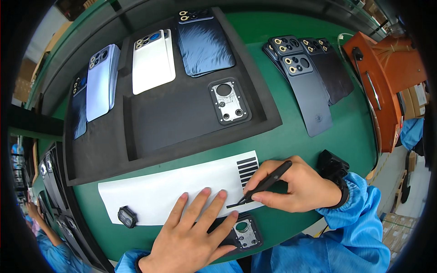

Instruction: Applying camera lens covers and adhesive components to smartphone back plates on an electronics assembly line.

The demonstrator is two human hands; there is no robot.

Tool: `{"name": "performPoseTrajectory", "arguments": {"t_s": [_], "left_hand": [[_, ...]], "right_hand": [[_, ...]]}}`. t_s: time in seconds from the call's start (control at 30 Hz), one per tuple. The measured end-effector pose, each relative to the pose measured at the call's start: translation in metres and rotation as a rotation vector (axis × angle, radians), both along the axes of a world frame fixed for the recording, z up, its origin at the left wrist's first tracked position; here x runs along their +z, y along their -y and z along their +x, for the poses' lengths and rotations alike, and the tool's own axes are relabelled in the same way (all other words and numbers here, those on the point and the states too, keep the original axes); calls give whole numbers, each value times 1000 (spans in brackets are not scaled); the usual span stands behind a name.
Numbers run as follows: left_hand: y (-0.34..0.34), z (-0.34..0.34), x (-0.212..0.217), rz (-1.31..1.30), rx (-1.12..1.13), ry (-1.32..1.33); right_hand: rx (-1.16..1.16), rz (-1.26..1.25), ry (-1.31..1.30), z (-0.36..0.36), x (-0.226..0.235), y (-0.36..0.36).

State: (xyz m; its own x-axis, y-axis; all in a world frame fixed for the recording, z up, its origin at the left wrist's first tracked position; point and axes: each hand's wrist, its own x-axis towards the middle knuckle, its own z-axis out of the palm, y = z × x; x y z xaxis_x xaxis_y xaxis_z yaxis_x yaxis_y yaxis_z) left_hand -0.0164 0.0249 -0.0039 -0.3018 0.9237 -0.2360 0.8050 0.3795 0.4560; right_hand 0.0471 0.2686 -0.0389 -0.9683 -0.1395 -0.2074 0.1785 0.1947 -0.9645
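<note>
The white backing sheet lying on the green table serves as the landmark here. At its right end sits a block of black strips, and most of them are in place there, so the work with them looks, as a judgement, early rather than nearly done; one black strip lies lifted or loose just below the block, at the sheet's lower right edge. The right hand rests over that end of the sheet, its fingers pinched closed around black tweezers, whose tips meet the loose strip. The left hand lies flat and spread wide across the sheet's lower edge, fingers pressing the paper, and its palm partly covers a black camera-frame part just below the sheet. That part appears to be the piece in hand; whether any strip is already on it cannot be told. A small black square piece sits on the sheet's lower left corner. Above the sheet is a black foam tray holding one more camera-frame part and stacks of phone back covers in blue, white and dark blue. To the upper right of the sheet, dark back covers lie fanned on the table.
</note>
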Motion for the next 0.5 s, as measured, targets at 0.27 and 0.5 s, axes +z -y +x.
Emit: {"name": "performPoseTrajectory", "arguments": {"t_s": [0.27,0.5], "left_hand": [[-1,0,-2,17,-4,-27],[17,38,16,107,18,-22]], "right_hand": [[5,-38,-1,4,-3,-4],[61,-194,-101,30,1,1]]}}
